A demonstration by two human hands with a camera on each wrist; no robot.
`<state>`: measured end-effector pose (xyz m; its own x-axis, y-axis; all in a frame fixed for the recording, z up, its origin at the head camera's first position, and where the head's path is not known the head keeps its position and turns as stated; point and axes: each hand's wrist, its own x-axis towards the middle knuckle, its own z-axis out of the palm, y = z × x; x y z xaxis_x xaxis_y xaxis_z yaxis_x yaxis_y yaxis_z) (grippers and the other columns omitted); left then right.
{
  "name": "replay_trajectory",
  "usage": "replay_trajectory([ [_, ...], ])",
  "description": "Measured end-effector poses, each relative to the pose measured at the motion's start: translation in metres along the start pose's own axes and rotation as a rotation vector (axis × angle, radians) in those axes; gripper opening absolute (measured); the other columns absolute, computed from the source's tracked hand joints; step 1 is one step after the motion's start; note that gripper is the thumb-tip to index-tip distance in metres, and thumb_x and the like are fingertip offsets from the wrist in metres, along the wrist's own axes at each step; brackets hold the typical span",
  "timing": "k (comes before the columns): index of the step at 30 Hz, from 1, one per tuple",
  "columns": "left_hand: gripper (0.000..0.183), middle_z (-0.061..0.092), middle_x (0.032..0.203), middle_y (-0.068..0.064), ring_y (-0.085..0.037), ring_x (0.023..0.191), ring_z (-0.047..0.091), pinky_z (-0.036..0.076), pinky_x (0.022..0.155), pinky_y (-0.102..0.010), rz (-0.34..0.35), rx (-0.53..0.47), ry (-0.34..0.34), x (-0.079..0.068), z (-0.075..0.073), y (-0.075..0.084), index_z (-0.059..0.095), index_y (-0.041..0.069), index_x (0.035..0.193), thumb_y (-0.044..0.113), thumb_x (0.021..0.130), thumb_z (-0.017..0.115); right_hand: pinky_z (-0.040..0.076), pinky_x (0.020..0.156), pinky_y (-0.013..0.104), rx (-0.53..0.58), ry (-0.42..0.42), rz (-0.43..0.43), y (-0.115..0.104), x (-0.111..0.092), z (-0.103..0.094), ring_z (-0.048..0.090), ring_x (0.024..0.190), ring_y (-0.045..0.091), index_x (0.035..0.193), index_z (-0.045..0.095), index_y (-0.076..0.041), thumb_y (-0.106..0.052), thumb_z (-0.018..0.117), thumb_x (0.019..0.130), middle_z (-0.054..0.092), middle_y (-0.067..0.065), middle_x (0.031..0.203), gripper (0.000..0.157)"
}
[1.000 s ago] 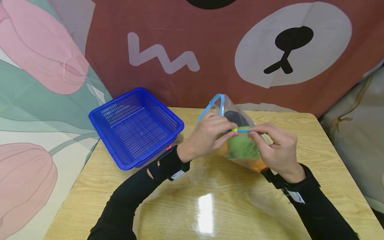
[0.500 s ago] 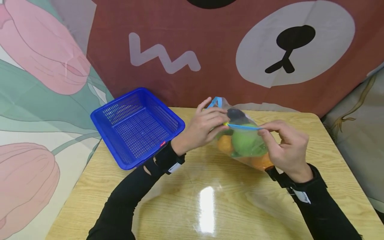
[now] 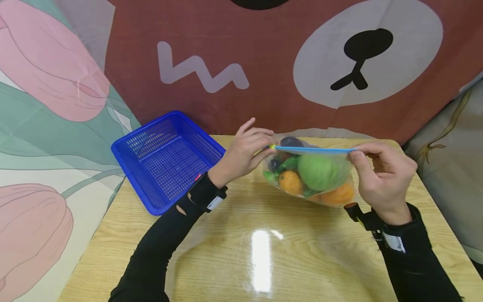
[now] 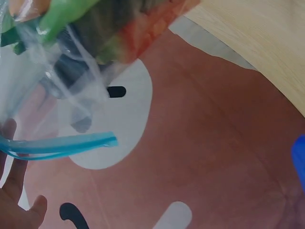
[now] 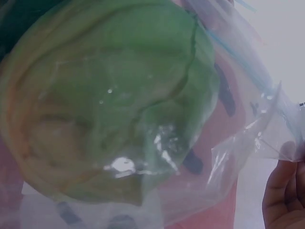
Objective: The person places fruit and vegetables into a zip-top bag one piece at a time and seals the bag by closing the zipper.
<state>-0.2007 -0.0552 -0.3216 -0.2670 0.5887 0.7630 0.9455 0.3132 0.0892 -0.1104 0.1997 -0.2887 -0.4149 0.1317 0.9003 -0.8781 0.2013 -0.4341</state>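
A clear zip bag [image 3: 309, 191] filled with produce hangs between my two hands over the table. Inside show a cabbage-like green ball [image 3: 320, 171], an orange [image 3: 290, 182] and dark purple items. My left hand [image 3: 247, 151] pinches the yellow slider [image 3: 272, 147] at the left end of the blue zip strip [image 3: 313, 149], its other fingers spread. My right hand [image 3: 386, 180] pinches the strip's right end between thumb and curled index finger. In the right wrist view the cabbage-like ball [image 5: 109, 100] fills the bag close to the lens.
A blue perforated basket [image 3: 166, 167] stands at the table's back left, near my left forearm. The wooden table [image 3: 302, 260] ends at a wall cloth [image 3: 211, 109] with a bear print. Light glares off the tabletop in front.
My hands have moved apart, the left one leftward with the slider and the right one rightward. The blue strip between them is longer and straight; the open loop at its left end is gone.
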Motion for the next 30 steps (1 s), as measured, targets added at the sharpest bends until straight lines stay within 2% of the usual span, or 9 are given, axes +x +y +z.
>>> replay_trajectory([
  [6, 0.013, 0.068, 0.098, -0.008, -0.021, 0.101, 0.061, 0.027, 0.108, -0.039, -0.021, -0.010, -0.006, -0.002, 0.000, -0.006, 0.069, 0.002, 0.097, 0.008, 0.086, 0.068, 0.046, 0.068, 0.017, 0.001, 0.064, -0.007, -0.001, 0.005, -0.001, 0.061, 0.066, 0.006, 0.071, 0.060, 0.018, 0.002, 0.067, 0.082, 0.063, 0.012, 0.068, 0.021],
  [10, 0.015, 0.066, 0.100, -0.010, -0.019, 0.095, 0.061, 0.042, 0.095, -0.029, -0.041, -0.060, -0.001, -0.002, -0.001, -0.007, 0.067, 0.000, 0.100, 0.008, 0.088, 0.067, 0.044, 0.066, 0.016, -0.005, 0.092, -0.004, -0.001, 0.008, -0.003, 0.060, 0.065, 0.005, 0.070, 0.060, 0.018, 0.002, 0.067, 0.081, 0.063, 0.010, 0.068, 0.021],
  [12, 0.014, 0.065, 0.100, -0.010, -0.017, 0.093, 0.061, 0.046, 0.085, -0.025, -0.049, -0.083, 0.005, -0.002, -0.003, -0.008, 0.066, 0.000, 0.100, 0.007, 0.088, 0.067, 0.045, 0.067, 0.015, -0.017, 0.101, 0.004, -0.001, 0.010, -0.005, 0.060, 0.065, 0.005, 0.070, 0.059, 0.019, 0.003, 0.065, 0.081, 0.064, 0.009, 0.068, 0.019],
  [18, 0.012, 0.065, 0.098, -0.009, -0.015, 0.087, 0.062, 0.048, 0.070, -0.022, -0.047, -0.074, 0.017, 0.001, -0.009, -0.006, 0.067, 0.001, 0.098, 0.007, 0.088, 0.067, 0.048, 0.070, 0.017, -0.033, 0.150, 0.028, 0.001, 0.014, -0.007, 0.061, 0.066, 0.006, 0.070, 0.060, 0.019, 0.008, 0.061, 0.078, 0.064, 0.006, 0.069, 0.014],
  [25, 0.008, 0.059, 0.089, -0.010, -0.018, 0.078, 0.055, 0.045, 0.068, -0.027, -0.025, -0.040, 0.047, 0.007, -0.020, -0.003, 0.066, -0.001, 0.093, 0.004, 0.086, 0.067, 0.047, 0.068, 0.018, -0.002, 0.208, 0.053, 0.007, 0.016, -0.012, 0.061, 0.064, 0.009, 0.071, 0.060, 0.020, 0.010, 0.061, 0.077, 0.064, 0.008, 0.068, 0.012],
  [30, 0.008, 0.063, 0.087, -0.007, -0.015, 0.075, 0.056, 0.045, 0.065, -0.028, -0.053, -0.049, -0.021, 0.003, -0.033, -0.006, 0.066, 0.001, 0.095, 0.005, 0.088, 0.066, 0.046, 0.068, 0.017, -0.053, 0.214, 0.092, 0.006, 0.019, -0.019, 0.060, 0.063, 0.008, 0.077, 0.060, 0.020, 0.010, 0.059, 0.080, 0.064, 0.003, 0.070, 0.010],
])
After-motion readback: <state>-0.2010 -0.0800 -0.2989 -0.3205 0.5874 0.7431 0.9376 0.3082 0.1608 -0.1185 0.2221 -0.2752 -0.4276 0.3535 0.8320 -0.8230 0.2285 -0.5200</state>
